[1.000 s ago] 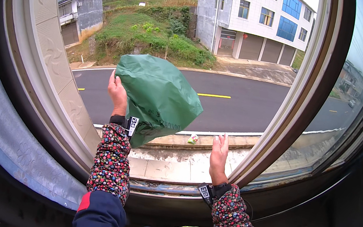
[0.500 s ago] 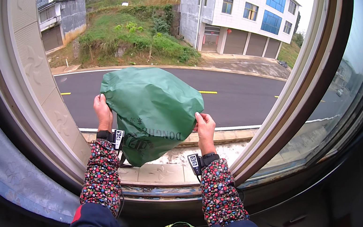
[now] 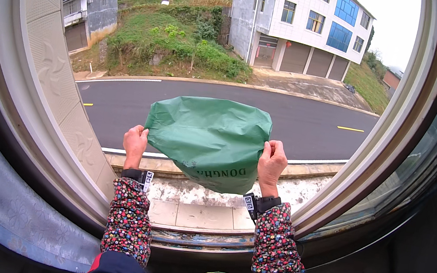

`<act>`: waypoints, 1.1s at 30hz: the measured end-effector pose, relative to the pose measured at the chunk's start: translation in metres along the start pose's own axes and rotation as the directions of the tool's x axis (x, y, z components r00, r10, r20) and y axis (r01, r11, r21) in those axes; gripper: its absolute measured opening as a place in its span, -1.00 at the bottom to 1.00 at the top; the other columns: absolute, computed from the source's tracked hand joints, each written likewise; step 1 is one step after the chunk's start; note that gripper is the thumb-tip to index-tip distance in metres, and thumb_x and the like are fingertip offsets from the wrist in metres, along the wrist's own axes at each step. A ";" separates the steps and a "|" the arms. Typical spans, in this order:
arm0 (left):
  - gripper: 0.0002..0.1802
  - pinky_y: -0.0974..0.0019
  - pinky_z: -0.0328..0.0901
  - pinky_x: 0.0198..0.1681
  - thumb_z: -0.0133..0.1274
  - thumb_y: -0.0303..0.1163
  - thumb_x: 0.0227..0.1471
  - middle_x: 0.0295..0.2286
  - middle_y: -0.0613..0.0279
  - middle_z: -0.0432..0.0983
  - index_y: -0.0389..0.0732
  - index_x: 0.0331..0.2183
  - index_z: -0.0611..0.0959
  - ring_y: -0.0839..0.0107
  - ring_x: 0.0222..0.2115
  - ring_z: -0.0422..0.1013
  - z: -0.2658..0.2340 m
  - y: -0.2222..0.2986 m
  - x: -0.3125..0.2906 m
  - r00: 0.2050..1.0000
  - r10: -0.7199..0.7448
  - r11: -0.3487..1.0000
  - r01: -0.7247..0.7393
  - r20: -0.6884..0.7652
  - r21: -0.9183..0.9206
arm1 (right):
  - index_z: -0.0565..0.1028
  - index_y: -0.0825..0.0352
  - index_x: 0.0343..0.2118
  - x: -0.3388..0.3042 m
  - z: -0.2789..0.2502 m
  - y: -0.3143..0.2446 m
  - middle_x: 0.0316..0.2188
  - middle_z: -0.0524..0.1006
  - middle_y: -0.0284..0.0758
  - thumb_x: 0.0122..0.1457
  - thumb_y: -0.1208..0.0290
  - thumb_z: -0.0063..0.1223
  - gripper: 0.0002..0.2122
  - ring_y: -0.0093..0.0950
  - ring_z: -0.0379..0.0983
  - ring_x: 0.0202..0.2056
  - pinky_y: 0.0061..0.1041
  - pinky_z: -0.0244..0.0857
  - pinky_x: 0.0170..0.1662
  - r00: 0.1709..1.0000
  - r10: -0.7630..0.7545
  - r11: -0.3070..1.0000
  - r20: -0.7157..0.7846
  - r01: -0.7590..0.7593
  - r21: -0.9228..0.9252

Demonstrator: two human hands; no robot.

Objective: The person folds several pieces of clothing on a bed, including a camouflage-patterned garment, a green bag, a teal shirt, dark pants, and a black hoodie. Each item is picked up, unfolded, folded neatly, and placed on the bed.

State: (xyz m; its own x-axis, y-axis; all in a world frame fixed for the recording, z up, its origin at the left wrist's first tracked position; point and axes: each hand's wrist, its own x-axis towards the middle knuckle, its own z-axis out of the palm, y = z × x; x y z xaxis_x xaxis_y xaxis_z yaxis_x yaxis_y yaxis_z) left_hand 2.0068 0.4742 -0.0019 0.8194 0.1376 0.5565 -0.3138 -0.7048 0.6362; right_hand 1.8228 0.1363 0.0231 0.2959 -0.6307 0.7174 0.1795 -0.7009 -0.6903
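A green bag-like sheet of thin fabric, with dark printing on its lower part, hangs between my two hands in the window opening. My left hand pinches its left edge between thumb and fingers. At the opposite edge, my right hand grips the fabric the same way. The cloth is stretched across the top and sags below, beyond the sill. Its far side and whatever is inside are hidden.
A tiled outer sill lies below my hands, behind a worn window track. Window frames stand at left and right. A blue curtain hangs at the lower left. Outside runs a road.
The green fabric has swung up and out, and its hanging lower end is shorter in view. Both hands have shifted right in the picture, still gripping its edges; the whole view has shifted too.
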 end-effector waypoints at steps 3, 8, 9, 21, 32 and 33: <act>-0.75 0.15 0.35 -0.39 0.17 -0.26 -0.04 -0.64 0.07 0.50 -0.25 -0.53 0.59 0.14 -0.52 0.49 -0.005 -0.006 -0.001 0.998 -0.059 0.967 0.054 -0.011 -0.251 | 0.39 0.34 -0.47 -0.003 -0.003 0.011 -0.55 0.46 -0.19 0.13 0.52 0.06 -0.91 -0.18 0.42 -0.50 -0.33 0.29 -0.43 0.991 -0.121 0.991 -0.049 0.118 -0.064; -0.64 0.23 0.23 -0.57 0.09 -0.26 0.06 -0.75 0.18 0.30 -0.31 -0.59 0.44 0.44 -0.70 0.31 -0.022 0.000 -0.002 0.984 0.133 0.991 -0.135 0.118 0.004 | 0.38 0.33 -0.48 -0.013 -0.007 0.014 -0.54 0.46 -0.20 0.11 0.52 0.06 -0.90 -0.17 0.42 -0.49 -0.30 0.29 -0.42 0.992 -0.101 0.986 0.069 0.109 -0.127; -0.64 0.28 0.24 -0.61 0.09 -0.28 0.08 -0.76 0.23 0.29 -0.30 -0.61 0.42 0.52 -0.71 0.31 -0.024 0.002 -0.002 0.973 0.053 0.984 -0.013 0.224 -0.176 | 0.39 0.33 -0.47 -0.014 -0.006 0.012 -0.54 0.46 -0.20 0.10 0.54 0.06 -0.92 -0.17 0.43 -0.48 -0.30 0.30 -0.42 0.995 0.018 0.981 0.098 0.002 -0.195; -0.61 0.55 0.07 -0.83 -0.04 -0.37 0.22 -0.80 0.45 0.21 -0.18 -0.65 0.39 0.70 -0.85 0.14 -0.029 -0.005 -0.003 0.958 0.153 0.708 0.065 0.243 -0.703 | 0.42 0.32 -0.47 -0.024 -0.007 -0.028 -0.54 0.45 -0.25 0.06 0.55 0.09 -0.93 -0.23 0.45 -0.45 -0.31 0.33 -0.42 0.977 -0.194 0.962 0.092 0.207 -0.178; -0.68 0.41 0.08 -0.78 -0.16 -0.25 0.27 -0.77 0.32 0.26 -0.18 -0.50 0.42 0.54 -0.83 0.16 -0.007 0.007 0.089 0.922 0.366 0.896 -0.313 0.123 -0.314 | 0.36 0.33 -0.41 -0.046 -0.028 -0.080 -0.50 0.44 -0.18 0.12 0.52 0.05 -0.91 -0.13 0.42 -0.41 -0.31 0.30 -0.40 1.000 0.028 0.976 0.013 -0.030 0.216; -0.68 0.46 0.03 -0.77 -0.19 -0.24 0.29 -0.78 0.35 0.26 -0.17 -0.48 0.41 0.58 -0.82 0.13 -0.007 0.012 0.105 0.913 0.396 0.845 -0.320 0.099 -0.429 | 0.31 0.37 -0.39 -0.053 -0.032 -0.087 -0.48 0.41 -0.12 0.11 0.56 0.03 -0.88 -0.07 0.39 -0.42 -0.27 0.27 -0.40 1.000 0.000 0.942 0.026 -0.009 0.334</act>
State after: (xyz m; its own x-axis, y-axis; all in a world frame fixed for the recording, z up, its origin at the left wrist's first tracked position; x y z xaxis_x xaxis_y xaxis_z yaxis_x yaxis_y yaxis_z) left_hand 2.0855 0.4847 0.0677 0.6714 -0.2226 0.7069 -0.7330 -0.3406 0.5889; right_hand 1.7613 0.2199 0.0475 0.3205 -0.6221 0.7144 0.4801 -0.5435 -0.6886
